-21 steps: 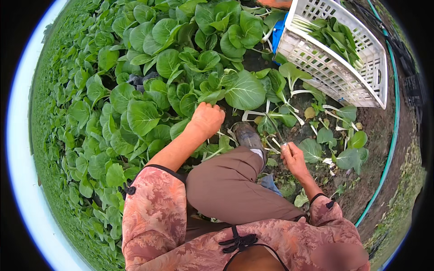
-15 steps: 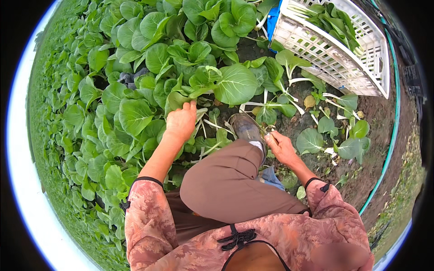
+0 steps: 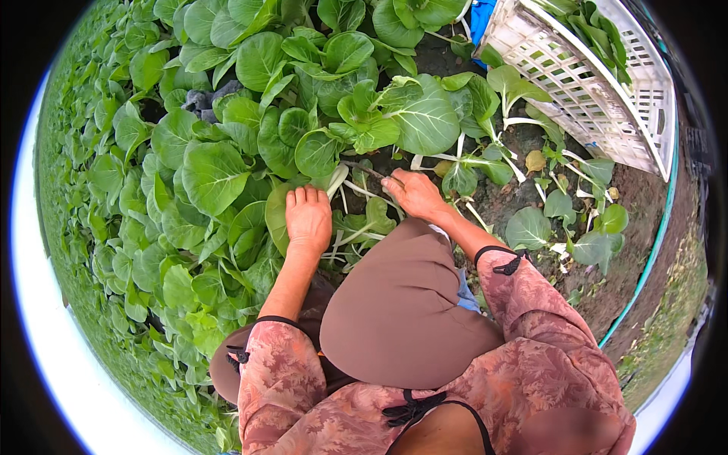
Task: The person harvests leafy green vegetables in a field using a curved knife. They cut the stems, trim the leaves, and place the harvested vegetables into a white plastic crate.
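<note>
My left hand (image 3: 307,216) is closed over the pale stems of a leafy green plant (image 3: 332,182), its fingertips largely among the leaves. My right hand (image 3: 415,196) grips a thin-bladed knife (image 3: 362,170), the blade pointing left toward the base of that plant. Broad green leaves (image 3: 425,117) spread just above both hands. Loose leaves with white stalks (image 3: 528,226) lie on the dark soil to the right of my right hand.
A white plastic crate (image 3: 576,91) holding cut greens (image 3: 603,38) stands at upper right, blue material (image 3: 479,19) beside it. Dense plants (image 3: 174,243) fill the left. A dark grey cloth (image 3: 205,106) lies among them. A green hose (image 3: 641,280) runs along the right.
My right hand with the knife has moved up and left, close to my left hand. My left hand has shifted left and down at the plant. My bent knee has shifted, covering the shoe.
</note>
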Demonstrator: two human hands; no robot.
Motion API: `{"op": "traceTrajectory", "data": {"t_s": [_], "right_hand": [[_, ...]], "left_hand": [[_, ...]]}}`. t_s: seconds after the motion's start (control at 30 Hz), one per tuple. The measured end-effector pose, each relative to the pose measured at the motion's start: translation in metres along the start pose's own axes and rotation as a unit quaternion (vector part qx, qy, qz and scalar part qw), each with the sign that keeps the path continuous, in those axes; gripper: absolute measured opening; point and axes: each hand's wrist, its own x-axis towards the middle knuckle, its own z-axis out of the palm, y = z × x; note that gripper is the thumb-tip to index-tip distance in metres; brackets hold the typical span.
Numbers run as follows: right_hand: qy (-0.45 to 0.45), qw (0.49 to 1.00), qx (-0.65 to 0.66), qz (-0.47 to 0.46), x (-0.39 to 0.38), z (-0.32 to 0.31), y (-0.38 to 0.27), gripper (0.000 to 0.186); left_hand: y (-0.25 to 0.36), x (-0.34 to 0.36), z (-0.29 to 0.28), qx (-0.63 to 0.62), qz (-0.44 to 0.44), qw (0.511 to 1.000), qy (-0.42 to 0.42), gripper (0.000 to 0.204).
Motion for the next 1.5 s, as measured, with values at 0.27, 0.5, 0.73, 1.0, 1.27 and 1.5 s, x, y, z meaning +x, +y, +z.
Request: {"op": "traceTrajectory", "data": {"t_s": [0.27,0.5,0.73,1.0,1.27,1.5], "right_hand": [[-0.05,0.997,-0.058,-0.034,0.037,0.01,0.007,0.046],[-0.072,0.994,-0.043,-0.067,0.062,0.015,0.024,0.045],[-0.119,0.99,-0.076,-0.028,0.073,0.022,0.0,0.049],[-0.096,0.992,-0.081,0.018,0.01,0.009,0.023,0.05],[0.179,0.976,0.11,-0.062,-0.094,-0.055,0.032,0.041],[0.22,0.925,0.277,-0.135,-0.054,-0.144,-0.06,0.037]], "left_hand": [[0.0,0.012,0.024,-0.067,-0.118,0.989,-0.063,0.051],[-0.007,0.009,0.034,-0.09,-0.057,0.994,0.017,0.05],[0.003,0.04,0.031,-0.077,-0.077,0.985,-0.133,0.053],[-0.016,0.046,0.025,-0.214,-0.101,0.958,-0.164,0.043],[-0.016,0.07,-0.092,-0.5,-0.005,0.833,-0.24,0.055],[0.017,0.113,-0.171,-0.667,0.101,0.723,-0.151,0.046]]}}
